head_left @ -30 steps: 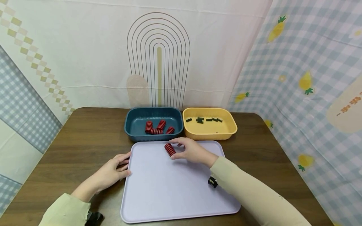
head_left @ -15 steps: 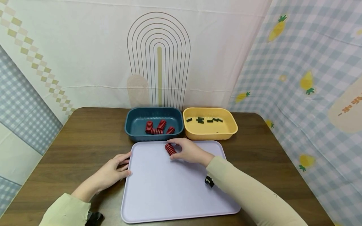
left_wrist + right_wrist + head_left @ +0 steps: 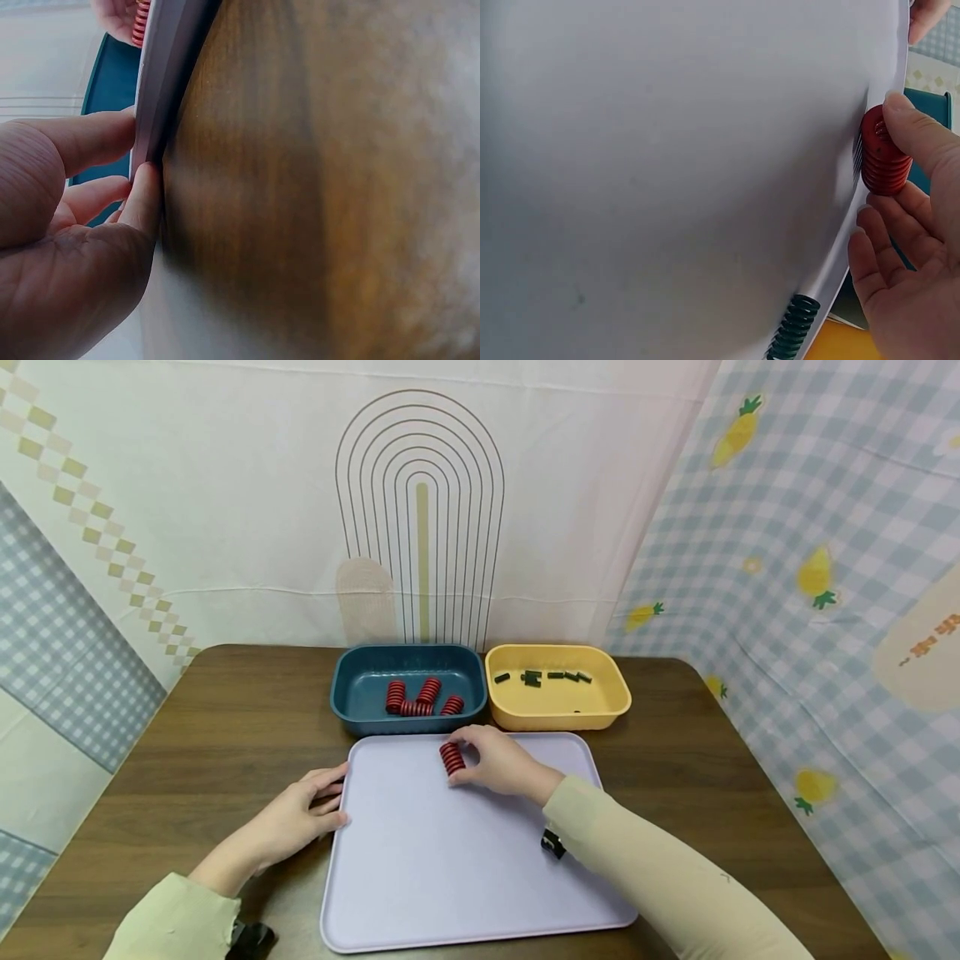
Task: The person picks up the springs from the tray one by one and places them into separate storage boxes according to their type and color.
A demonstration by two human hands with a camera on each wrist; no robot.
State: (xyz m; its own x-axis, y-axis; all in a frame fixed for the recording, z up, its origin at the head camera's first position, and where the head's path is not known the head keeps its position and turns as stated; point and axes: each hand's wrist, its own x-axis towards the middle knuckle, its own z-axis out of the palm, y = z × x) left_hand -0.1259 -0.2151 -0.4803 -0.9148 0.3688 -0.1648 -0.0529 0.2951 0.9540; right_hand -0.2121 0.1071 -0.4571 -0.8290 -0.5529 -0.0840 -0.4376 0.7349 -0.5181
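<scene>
Keep your right hand point(image 3: 498, 763) pinched firmly round the red spring point(image 3: 452, 757) and your left hand's point(image 3: 300, 817) fingers gripping the lilac tray's point(image 3: 450, 893) edge, steadying it.

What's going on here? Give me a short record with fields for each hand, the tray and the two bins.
right hand: pinches a red spring at the tray's far edge
left hand: grips the tray's left rim
tray: lilac, flat on the brown table
blue bin: holds several red springs
yellow bin: holds small dark pieces
</scene>
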